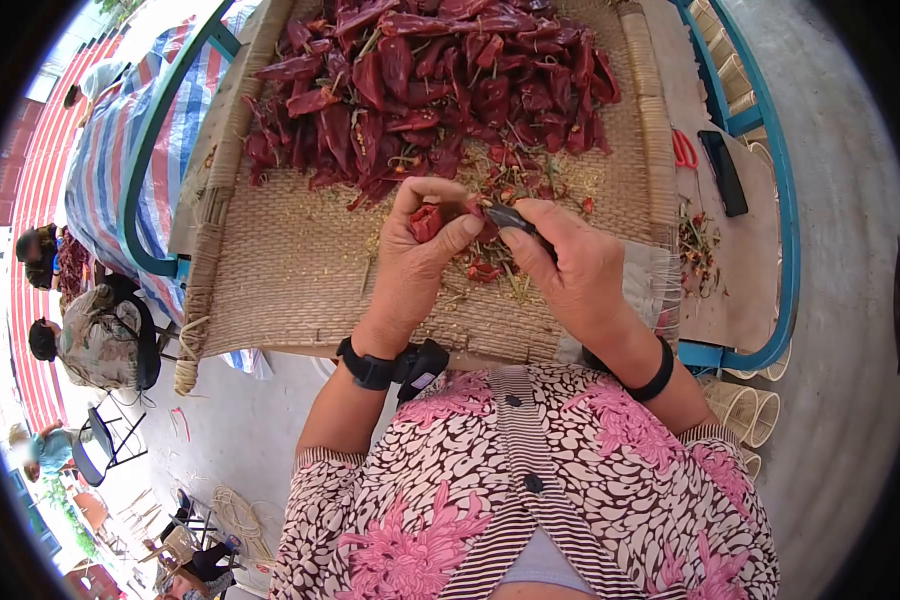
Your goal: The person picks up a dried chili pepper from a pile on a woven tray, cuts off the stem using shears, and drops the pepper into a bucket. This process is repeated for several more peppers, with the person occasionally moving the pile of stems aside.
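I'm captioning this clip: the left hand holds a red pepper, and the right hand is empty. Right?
Not quite: the right hand holds a small dark tool, as the head view shows; the left hand does hold a red pepper.

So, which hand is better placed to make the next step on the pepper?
Probably the right hand: it grips the dark tool close to the red pepper, which the left hand holds.

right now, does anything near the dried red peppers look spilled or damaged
Pale yellow seeds litter the tan woven mat below the peppers, looking spilled; the pale woven patch at the mat's near right corner looks frayed.
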### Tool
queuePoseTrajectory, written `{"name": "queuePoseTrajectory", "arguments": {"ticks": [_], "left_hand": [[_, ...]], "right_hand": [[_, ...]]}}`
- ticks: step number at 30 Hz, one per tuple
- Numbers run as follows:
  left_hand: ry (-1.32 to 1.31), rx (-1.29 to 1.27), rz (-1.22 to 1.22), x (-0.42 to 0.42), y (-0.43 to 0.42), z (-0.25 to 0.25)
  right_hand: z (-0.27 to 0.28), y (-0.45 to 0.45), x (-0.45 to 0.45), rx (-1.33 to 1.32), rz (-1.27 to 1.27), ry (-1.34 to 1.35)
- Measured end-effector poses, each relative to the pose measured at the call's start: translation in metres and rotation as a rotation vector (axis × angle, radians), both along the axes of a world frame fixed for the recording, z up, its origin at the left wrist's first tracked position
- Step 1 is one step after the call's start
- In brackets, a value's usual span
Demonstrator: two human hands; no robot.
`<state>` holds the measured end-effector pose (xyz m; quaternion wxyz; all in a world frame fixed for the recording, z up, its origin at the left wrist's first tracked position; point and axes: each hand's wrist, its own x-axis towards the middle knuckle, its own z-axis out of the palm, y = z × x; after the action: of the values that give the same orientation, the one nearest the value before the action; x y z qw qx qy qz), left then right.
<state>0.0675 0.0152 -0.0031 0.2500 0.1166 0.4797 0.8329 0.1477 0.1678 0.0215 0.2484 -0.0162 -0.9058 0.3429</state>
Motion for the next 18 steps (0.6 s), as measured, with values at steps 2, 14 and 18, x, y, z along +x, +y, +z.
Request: {"name": "queuePoseTrajectory", "arguments": {"ticks": [2,14,18], "left_hand": [[0.004,-0.04,-0.015,0.0,-0.001,0.0],[-0.115,0.062,-0.153,0.003,-0.003,-0.005],[-0.013,0.167,-0.276,-0.001,-0.006,-0.009]], "right_hand": [[-0.003,0.002,0.001,0.085,-0.004,0.032],[-0.007,0.003,0.006,-0.674,0.175,-0.278],[0.005,0.006,0.007,-1.328,0.302,-0.55]]}}
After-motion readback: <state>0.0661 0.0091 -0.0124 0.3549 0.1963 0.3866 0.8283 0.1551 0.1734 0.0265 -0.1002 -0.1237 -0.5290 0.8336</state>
